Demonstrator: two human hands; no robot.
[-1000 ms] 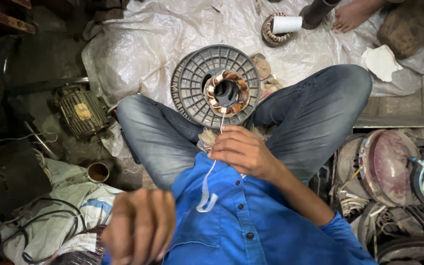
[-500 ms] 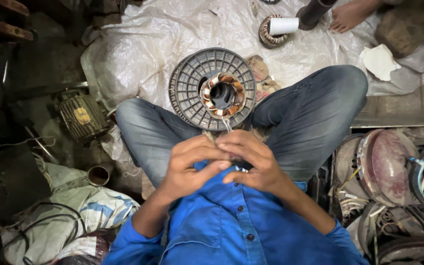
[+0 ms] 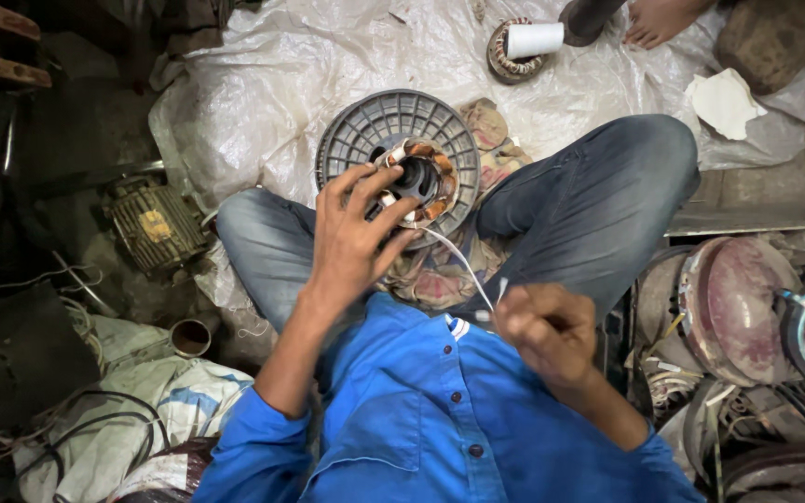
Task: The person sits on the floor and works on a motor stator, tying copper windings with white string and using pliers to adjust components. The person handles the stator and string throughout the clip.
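Left hand (image 3: 358, 233) spread flat on the grey ribbed round motor stator (image 3: 401, 158); right hand (image 3: 544, 328) pinches white lacing cord (image 3: 463, 265) taut. Copper windings look partly tied.

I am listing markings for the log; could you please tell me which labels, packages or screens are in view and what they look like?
Label: yellowish, roughly rectangular plate on the ribbed grey motor housing at left.
Sack: crumpled white and blue woven bag, lower left.
Screens or signs: none.
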